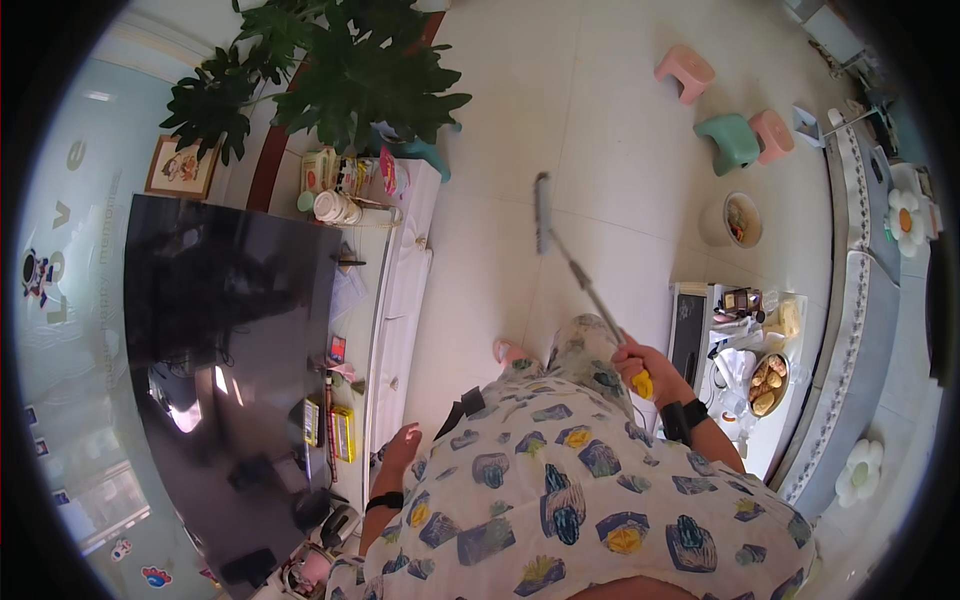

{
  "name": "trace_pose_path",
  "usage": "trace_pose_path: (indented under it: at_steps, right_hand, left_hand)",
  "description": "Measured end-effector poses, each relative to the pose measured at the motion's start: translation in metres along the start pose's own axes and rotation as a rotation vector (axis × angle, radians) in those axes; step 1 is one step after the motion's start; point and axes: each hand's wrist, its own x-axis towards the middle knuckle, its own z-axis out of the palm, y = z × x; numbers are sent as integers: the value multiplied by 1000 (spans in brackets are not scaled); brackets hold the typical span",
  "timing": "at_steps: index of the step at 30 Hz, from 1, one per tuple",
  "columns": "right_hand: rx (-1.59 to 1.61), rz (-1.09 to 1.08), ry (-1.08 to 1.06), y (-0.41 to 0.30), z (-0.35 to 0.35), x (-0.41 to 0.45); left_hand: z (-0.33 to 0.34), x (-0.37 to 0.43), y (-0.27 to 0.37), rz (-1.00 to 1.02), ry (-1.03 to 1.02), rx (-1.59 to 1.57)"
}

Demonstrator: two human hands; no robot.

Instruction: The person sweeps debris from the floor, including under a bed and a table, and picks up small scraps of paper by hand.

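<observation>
My right hand point(654, 367) is closed around the metal pole point(596, 298) of a long-handled floor cleaning tool. A yellow part point(642, 384) of the handle shows just below the fingers. The tool's narrow grey head point(542, 214) is over the pale tiled floor point(491, 262) ahead of me; whether it is a mop or a brush is unclear. My left hand point(401, 446) hangs at my side near the white TV cabinet point(405, 315), with loosely bent fingers and nothing visible in it. A slippered foot point(514, 354) shows ahead of my patterned clothing.
On the left, the cabinet carries a large television point(232, 300), beneath a leafy plant point(375, 75). To the right are a waste bin point(716, 223), a green stool point(729, 142), two pink stools, a cluttered coffee table point(799, 307) and a grey sofa point(862, 352).
</observation>
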Motion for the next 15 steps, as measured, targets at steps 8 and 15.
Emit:
trace_pose_path:
  at_steps: [8,15]
  right_hand:
    - [257,538,44,-63,72,197]
    - [189,492,81,-186,198,270]
  left_hand:
    - [-49,33,43,-61,46,-31]
    - [-52,39,141,-163,77,-72]
